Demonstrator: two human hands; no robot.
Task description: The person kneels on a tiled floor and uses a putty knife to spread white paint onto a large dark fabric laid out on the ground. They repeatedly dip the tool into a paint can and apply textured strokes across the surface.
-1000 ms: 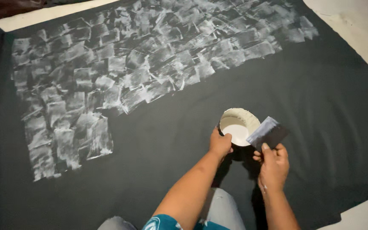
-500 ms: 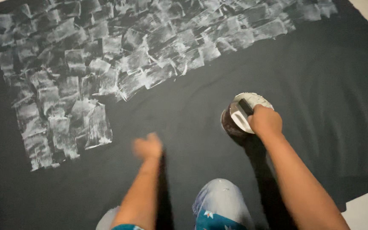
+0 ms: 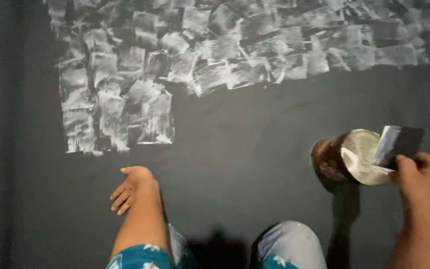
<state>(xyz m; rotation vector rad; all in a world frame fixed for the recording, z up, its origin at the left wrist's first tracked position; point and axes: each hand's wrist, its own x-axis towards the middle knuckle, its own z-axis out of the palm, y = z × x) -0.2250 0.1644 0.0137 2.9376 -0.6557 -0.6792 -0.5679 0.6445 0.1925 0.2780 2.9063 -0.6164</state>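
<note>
Two bare hands show over a wide dark sheet (image 3: 255,164) spread on the floor. In the right hand (image 3: 424,179), thumb and fingers are pinched on a flat dark scraper (image 3: 399,145), gripping its lower edge so the blade sticks up and to the left of the grip; the blade's left edge carries a pale smear of white paste. Just left of that grip, and partly under the blade's tip, sits a small brown cup (image 3: 347,158), tipped so that its round mouth faces the camera and its white contents show. The scraper overlaps the cup's rim as seen from above; whether it touches the paste cannot be told. The cup rests on the dark sheet, with its shadow falling below it. Well to the left of the grip, the left hand (image 3: 131,187) lies palm down on the sheet, fingers loosely spread and holding nothing, its forearm running back toward a teal patterned sleeve (image 3: 140,256). Up and to the left of the grip, far from the cup, a broad patch of white, blocky strokes (image 3: 140,79) covers the sheet's upper part. Below the grip, toward the wearer, a knee in pale fabric (image 3: 289,244) shows.
</note>
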